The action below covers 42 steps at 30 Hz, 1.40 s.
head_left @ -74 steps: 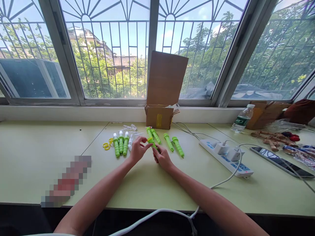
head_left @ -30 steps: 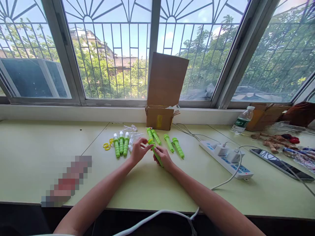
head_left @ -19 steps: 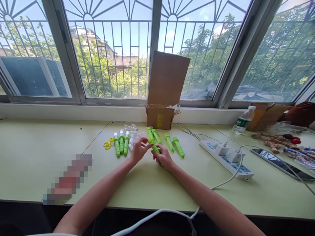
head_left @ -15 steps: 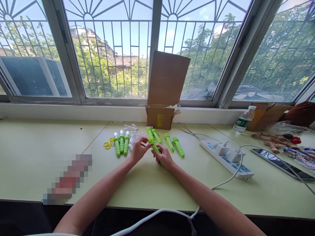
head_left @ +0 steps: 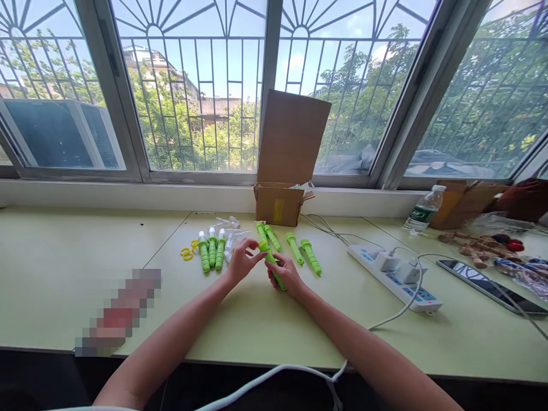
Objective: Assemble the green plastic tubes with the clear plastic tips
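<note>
My right hand (head_left: 287,276) is wrapped round the lower part of a green plastic tube (head_left: 272,264) held just above the table. My left hand (head_left: 241,261) pinches the tube's upper end, where a yellow ring (head_left: 262,245) sits. To the left lie three green tubes with white caps (head_left: 210,249) and loose yellow rings (head_left: 186,252). Beyond my hands lie several more green tubes (head_left: 309,255) without caps. Clear small parts (head_left: 228,222) lie farther back.
An open cardboard box (head_left: 277,201) stands by the window sill. A white power strip (head_left: 394,270) with chargers and cables lies to the right, then a phone (head_left: 488,282), a water bottle (head_left: 420,210) and wooden toys (head_left: 471,241). A white cable (head_left: 274,374) crosses the table's near edge.
Both hands stay on the green tube with only small shifts; the tube has tilted and slid slightly in my right hand. Nothing else on the table has moved.
</note>
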Motion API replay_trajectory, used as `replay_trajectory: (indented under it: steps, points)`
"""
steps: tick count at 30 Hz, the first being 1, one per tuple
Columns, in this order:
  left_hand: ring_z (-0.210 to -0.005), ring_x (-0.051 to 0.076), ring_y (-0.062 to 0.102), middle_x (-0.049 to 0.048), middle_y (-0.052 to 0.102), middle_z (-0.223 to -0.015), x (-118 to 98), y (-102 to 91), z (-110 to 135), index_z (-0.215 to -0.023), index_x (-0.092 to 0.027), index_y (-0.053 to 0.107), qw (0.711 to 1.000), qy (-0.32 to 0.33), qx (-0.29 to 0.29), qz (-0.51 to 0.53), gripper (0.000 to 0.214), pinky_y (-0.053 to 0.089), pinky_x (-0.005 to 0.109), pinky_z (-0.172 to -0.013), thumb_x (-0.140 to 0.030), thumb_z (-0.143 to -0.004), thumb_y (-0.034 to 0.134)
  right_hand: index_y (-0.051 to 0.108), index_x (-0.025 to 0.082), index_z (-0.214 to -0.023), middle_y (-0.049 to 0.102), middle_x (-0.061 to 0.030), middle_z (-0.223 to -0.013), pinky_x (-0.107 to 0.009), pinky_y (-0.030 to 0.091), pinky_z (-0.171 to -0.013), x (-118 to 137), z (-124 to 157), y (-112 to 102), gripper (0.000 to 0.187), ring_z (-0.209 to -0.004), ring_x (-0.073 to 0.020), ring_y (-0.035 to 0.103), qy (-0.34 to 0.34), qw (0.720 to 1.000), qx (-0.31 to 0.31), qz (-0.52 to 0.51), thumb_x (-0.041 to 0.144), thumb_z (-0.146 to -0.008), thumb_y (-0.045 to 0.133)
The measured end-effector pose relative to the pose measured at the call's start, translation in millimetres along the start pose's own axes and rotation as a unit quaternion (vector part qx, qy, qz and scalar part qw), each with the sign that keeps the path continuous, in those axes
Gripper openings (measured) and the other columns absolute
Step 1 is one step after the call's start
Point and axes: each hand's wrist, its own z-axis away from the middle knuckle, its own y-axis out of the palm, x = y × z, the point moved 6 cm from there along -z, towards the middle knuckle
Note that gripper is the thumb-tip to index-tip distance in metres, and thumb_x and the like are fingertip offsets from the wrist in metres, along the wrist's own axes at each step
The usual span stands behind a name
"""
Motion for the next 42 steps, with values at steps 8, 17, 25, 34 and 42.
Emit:
replay_trajectory:
  steps: [8, 17, 25, 34, 42]
  points:
    - [-0.081, 0.016, 0.068, 0.0049, 0.068, -0.093, 1, 0.6, 4, -0.087, -0.018, 0.061, 0.999, -0.005, -0.025, 0.044, 0.030, 0.062, 0.035, -0.070, -0.040, -0.072, 0.074, 0.056, 0.019, -0.088, 0.055, 0.0048, -0.054, -0.021, 0.032, -0.030, -2, -1, 1, 0.033, -0.032, -0.0108, 0.046, -0.006, 0.999, 0.008, 0.037, 0.049, -0.077, 0.060]
    - [-0.081, 0.017, 0.069, 0.0069, 0.070, -0.097, -8, -11.1, 7, -0.085, -0.018, 0.062, 0.996, 0.040, -0.081, -0.006, 0.024, 0.062, 0.037, -0.072, -0.035, -0.074, 0.073, 0.062, 0.018, -0.095, 0.060, -0.0009, -0.067, -0.026, 0.039, -0.054, 11, 0, -4, 0.033, -0.056, -0.0146, 0.053, -0.136, 0.927, -0.126, 0.327, 0.048, -0.084, 0.053]
    - [-0.081, 0.016, 0.068, 0.0069, 0.068, -0.098, -18, -10.1, 9, -0.086, -0.018, 0.062, 0.994, 0.069, -0.077, -0.018, 0.022, 0.062, 0.033, -0.066, -0.035, -0.076, 0.072, 0.049, 0.020, -0.071, 0.047, 0.0036, -0.056, -0.024, 0.030, -0.052, 9, 1, -6, 0.024, -0.054, -0.0124, 0.040, -0.145, 0.915, -0.138, 0.351, 0.041, -0.083, 0.053]
    - [-0.079, 0.015, 0.066, 0.0048, 0.065, -0.093, -18, -5.8, 4, -0.087, -0.019, 0.061, 0.997, 0.049, -0.061, -0.010, 0.022, 0.062, 0.030, -0.063, -0.035, -0.077, 0.070, 0.051, 0.018, -0.071, 0.043, 0.0036, -0.060, -0.024, 0.030, -0.053, 8, -3, -7, 0.028, -0.058, -0.0121, 0.038, -0.142, 0.946, -0.101, 0.272, 0.044, -0.081, 0.055]
    - [-0.081, 0.015, 0.066, 0.0051, 0.064, -0.093, -15, -5.0, 4, -0.087, -0.018, 0.061, 0.998, 0.038, -0.058, -0.005, 0.023, 0.063, 0.031, -0.064, -0.037, -0.078, 0.069, 0.048, 0.019, -0.067, 0.037, 0.0035, -0.060, -0.024, 0.028, -0.051, 11, -3, -5, 0.033, -0.058, -0.0120, 0.034, -0.126, 0.959, -0.086, 0.237, 0.049, -0.079, 0.056]
